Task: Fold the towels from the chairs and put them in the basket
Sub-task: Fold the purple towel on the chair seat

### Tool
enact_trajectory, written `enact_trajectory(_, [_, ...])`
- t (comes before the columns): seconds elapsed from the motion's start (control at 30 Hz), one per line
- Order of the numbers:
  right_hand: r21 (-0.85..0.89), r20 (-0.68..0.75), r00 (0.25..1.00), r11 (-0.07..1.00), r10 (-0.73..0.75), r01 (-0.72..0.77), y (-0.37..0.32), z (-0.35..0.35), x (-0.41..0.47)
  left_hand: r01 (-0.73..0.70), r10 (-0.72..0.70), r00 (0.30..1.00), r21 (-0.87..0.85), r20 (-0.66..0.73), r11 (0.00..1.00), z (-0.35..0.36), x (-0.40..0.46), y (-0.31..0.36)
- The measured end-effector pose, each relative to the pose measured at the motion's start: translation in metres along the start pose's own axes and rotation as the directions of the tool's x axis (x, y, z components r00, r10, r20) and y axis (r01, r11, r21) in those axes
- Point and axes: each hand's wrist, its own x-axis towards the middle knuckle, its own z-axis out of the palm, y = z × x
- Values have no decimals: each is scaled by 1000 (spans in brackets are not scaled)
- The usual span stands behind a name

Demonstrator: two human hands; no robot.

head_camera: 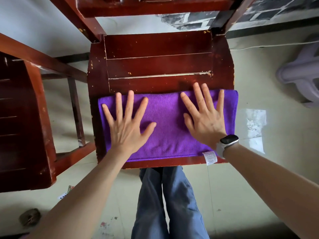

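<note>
While both hands, left hand (126, 130) and right hand (205, 118), press flat with fingers spread, towel (169, 128) lies on chair (158, 64) seat at frame centre, long axis left-to-right, equally near both.

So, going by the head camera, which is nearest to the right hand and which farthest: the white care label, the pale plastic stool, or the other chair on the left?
From the right hand, which is pressed flat on the purple towel:
1. White care label, at the towel's near right corner, just below the wrist.
2. Pale plastic stool, on the floor further right.
3. Other chair, far across on the left.
</note>
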Motion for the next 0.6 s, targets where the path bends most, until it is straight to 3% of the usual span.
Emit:
enact_trajectory(0.2, [-20, 70, 996, 998, 59, -58, 41, 5, -9, -15, 14, 1000, 42, 19, 999, 9, -1, -18])
enact_trajectory(0.37, [47, 171, 944, 954, 283, -295, 60, 0, -30, 57, -58, 997, 23, 46, 998, 7, -20, -24])
enact_trajectory(0.6, [78, 328, 886, 925, 328, -372, 49, -1, -86, 24, -24, 989, 2, 143, 1000, 10, -78, -13])
